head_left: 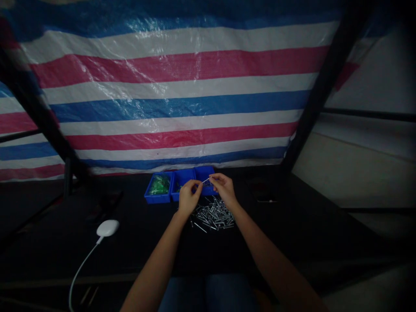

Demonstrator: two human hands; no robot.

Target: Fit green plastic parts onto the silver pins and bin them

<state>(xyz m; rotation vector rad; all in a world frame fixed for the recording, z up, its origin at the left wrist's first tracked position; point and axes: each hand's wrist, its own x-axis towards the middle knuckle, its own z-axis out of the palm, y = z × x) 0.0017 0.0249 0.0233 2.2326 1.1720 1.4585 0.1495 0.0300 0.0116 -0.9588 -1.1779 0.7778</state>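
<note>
My left hand point(189, 196) and my right hand point(225, 189) are raised in front of the blue bins, fingertips pinched at the two ends of one thin metal rod point(206, 180). Below them a heap of silver metal rods point(214, 215) lies on the black table. Green items in clear plastic point(159, 185) fill the left blue bin point(157, 199). The middle blue bin point(183, 175) is partly hidden by my left hand. Some metal pieces show in the right blue bin point(204, 170), partly behind my hands.
On the left of the black table point(136, 242) lies a white rounded device point(108, 227) with a white cable. A dark flat object point(266, 195) is at the right. A striped plastic sheet point(175, 104) hangs behind, between dark frame posts.
</note>
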